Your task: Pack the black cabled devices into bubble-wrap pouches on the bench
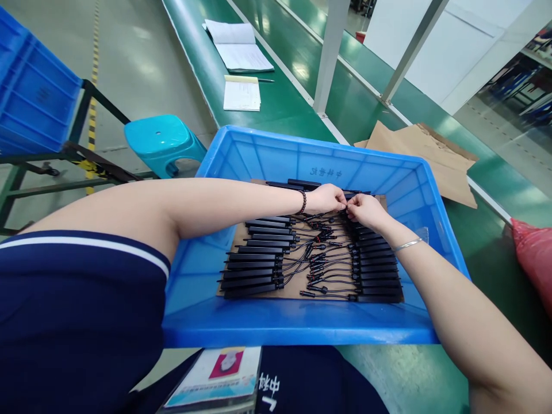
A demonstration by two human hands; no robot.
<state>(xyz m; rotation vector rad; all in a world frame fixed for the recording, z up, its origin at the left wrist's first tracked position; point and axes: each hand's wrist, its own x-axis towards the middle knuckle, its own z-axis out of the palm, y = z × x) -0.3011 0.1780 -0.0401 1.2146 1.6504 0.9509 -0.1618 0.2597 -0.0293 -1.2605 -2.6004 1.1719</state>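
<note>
My left hand (330, 199) and my right hand (367, 211) meet over the far part of a blue plastic bin (314, 329). Both are closed in a pinch, fingertips almost touching, on what looks like a thin black cable; most of it is hidden by the fingers. Below them, slim black bar-shaped units with cable leads lie in two columns, a left column (252, 275) and a right column (379, 275). Their leads (321, 259) point inward, ending in small connectors, some with red rings. More black bars (304, 183) lie crosswise at the far side.
Brown cardboard (293, 292) lines the bin floor. Beyond the bin, a green bench (284, 118) carries a notepad (241, 95), an open booklet (237, 46) and torn cardboard (425, 155). A turquoise stool (161, 138) and another blue bin (37, 86) on a rack stand left; a red bag (535, 253) sits right.
</note>
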